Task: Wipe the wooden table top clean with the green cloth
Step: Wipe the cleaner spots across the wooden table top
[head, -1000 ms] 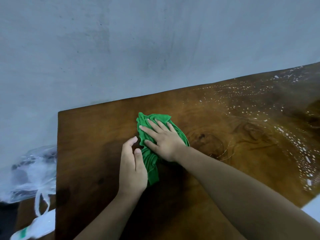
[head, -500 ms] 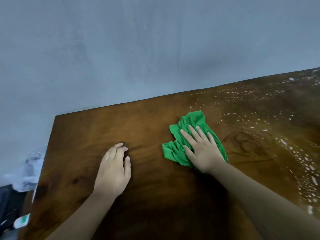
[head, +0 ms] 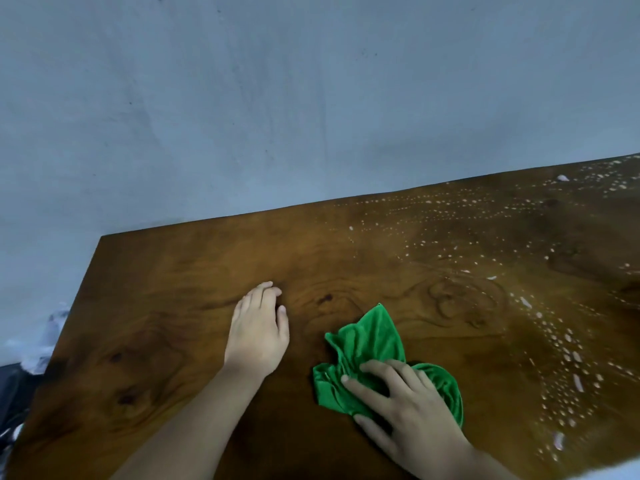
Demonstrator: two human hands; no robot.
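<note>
A crumpled green cloth [head: 369, 344] lies on the dark wooden table top [head: 162, 306], near the front middle. My right hand [head: 405, 407] presses flat on the cloth's near part, fingers spread and pointing left. To the left of the cloth, my left hand [head: 258, 332] rests palm down on the bare wood with fingers together, apart from the cloth. Many small white droplets [head: 561, 344] speckle the right part of the table.
A plain grey wall [head: 277, 98] stands right behind the table's far edge. Beyond the table's left edge lies a clear plastic bag [head: 43, 344] lower down. A pale surface shows at the bottom right corner.
My right hand has slid the cloth right and then toward me across the wood. My left hand let go of the cloth's edge and now lies flat on the table.
</note>
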